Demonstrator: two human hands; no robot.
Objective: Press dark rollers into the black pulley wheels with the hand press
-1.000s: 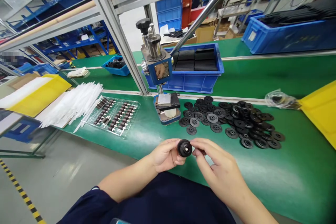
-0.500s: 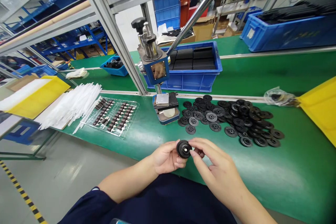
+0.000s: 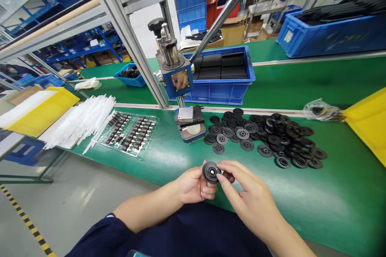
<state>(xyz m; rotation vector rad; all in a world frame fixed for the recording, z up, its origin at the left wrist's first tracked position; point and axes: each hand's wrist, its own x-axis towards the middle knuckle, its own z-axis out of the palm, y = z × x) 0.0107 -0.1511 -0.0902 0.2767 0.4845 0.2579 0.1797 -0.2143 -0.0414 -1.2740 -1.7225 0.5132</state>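
My left hand pinches a round black plastic disc with a centre hole, held upright just above the near edge of the green bench. My right hand meets it from the right, thumb and forefinger on the disc's right rim, and a small dark piece shows under its fingers. Behind the hands lies a heap of several similar black discs. A small blue hand press with a long steel lever stands behind and left of the heap.
A clear tray of small dark cylindrical parts lies left of the press, beside white plastic strips. A blue bin of black parts stands behind. Yellow bins sit at the far right and far left. A crumpled plastic bag lies near the right bin.
Both hands have shifted slightly towards me with the disc, which has tilted so that more of its flat face shows. The bench items have not moved.
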